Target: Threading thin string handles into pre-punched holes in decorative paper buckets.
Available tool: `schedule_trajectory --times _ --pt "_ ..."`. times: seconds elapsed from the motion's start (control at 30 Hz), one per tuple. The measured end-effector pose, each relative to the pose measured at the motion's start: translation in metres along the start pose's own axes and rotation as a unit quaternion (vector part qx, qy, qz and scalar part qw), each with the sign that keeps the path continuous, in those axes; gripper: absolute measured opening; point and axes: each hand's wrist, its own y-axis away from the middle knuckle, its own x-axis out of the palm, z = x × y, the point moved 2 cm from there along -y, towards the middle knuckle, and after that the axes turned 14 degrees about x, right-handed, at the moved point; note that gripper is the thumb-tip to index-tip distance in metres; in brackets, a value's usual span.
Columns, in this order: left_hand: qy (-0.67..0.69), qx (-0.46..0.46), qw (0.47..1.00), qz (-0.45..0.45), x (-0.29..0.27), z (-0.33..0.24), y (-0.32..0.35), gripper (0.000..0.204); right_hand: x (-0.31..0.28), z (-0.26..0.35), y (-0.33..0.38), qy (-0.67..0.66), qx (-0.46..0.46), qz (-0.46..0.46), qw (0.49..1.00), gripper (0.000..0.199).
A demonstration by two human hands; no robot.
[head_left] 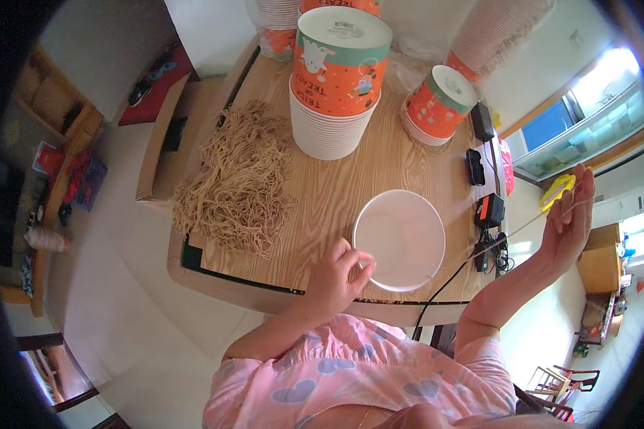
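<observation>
Head view looks down on a wooden surface (322,193). Along its left edge lies a heap of tan twine pieces (237,182). Toward the far edge stands a stack of white paper buckets (334,125) topped by an orange printed one, and a smaller orange stack (438,105) leans to its right. Near the front edge lies a white round bucket (399,239), open side up. The left hand (334,279) rests at that bucket's left rim, its grip pinched narrow on the rim. A thin string (508,236) runs taut from the bucket's right rim up to the right hand (571,218), raised past the right edge of the surface, whose grip closes on the string and a yellow tool (557,191). Black chargers (488,211) sit along the right edge.
</observation>
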Motion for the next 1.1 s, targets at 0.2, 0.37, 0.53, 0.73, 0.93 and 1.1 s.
schedule_trajectory --times 0.2,0.37,0.53,0.73,0.93,1.1 --pt "0.052 0.008 0.999 0.006 0.003 -0.005 0.014 0.009 0.010 0.019 -0.035 0.097 -0.039 -0.091 0.990 0.042" --pt "0.090 -0.010 0.995 -0.032 -0.005 -0.011 0.007 0.012 -0.002 0.008 -0.044 0.152 -0.034 -0.090 0.984 0.026" --pt "0.150 0.013 0.987 -0.061 -0.020 0.000 -0.008 0.030 0.115 -0.071 0.059 0.173 0.283 0.379 0.864 0.004" --pt "0.368 -0.041 0.928 -0.032 -0.011 -0.002 -0.025 0.040 0.110 -0.106 0.084 0.188 0.297 0.454 0.819 0.009" --pt "0.400 -0.121 0.906 -0.062 -0.004 0.016 -0.028 0.024 0.112 -0.111 0.087 0.260 0.280 0.482 0.789 0.015" --pt "0.242 -0.059 0.950 -0.188 -0.012 0.043 -0.043 0.014 0.113 -0.119 0.074 0.468 0.365 0.367 0.716 0.013"
